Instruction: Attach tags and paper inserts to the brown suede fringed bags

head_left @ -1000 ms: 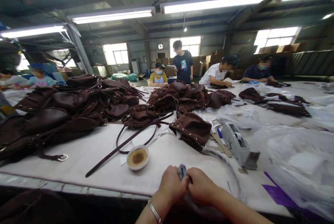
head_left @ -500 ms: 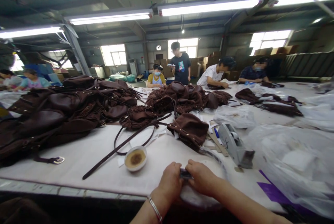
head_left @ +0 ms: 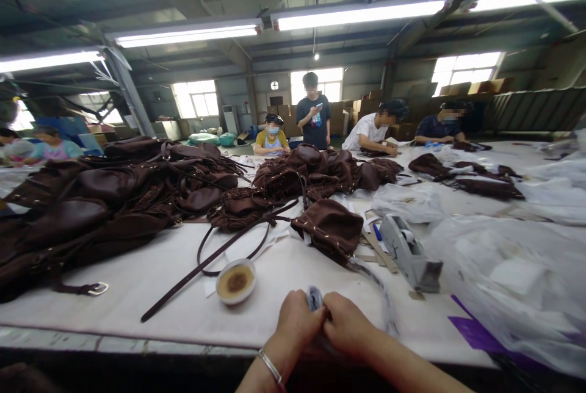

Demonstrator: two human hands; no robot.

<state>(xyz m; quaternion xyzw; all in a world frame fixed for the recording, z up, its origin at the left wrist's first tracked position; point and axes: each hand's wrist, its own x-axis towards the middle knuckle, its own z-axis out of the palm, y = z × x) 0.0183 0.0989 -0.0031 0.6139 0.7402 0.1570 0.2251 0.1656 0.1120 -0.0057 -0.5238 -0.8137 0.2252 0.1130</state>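
At the table's front edge my left hand (head_left: 295, 318) is closed around a strap covered in pale wrapping (head_left: 314, 299). A short wrapped piece pokes up between my two fists. My right hand (head_left: 347, 321) presses against the left one, closed on the same strap. From there the strap curves round on the right to a dark brown bag (head_left: 330, 229), which lies on its side with a row of metal eyelets along its opening. My palms hide the held part. A white bowl (head_left: 236, 282) of yellowish stuff, brown in the middle, stands left of my hands.
A grey tape dispenser (head_left: 409, 252) stands right of the bag. Beyond it lie crumpled clear plastic bags (head_left: 508, 277) and a purple piece (head_left: 473, 329). Heaps of brown bags (head_left: 110, 191) cover the left and back. Several people are around the table's far side.
My hands have turned and drawn closer together, and the wrapped strap now sticks up between them. The standing person has brought a phone in front of the chest.
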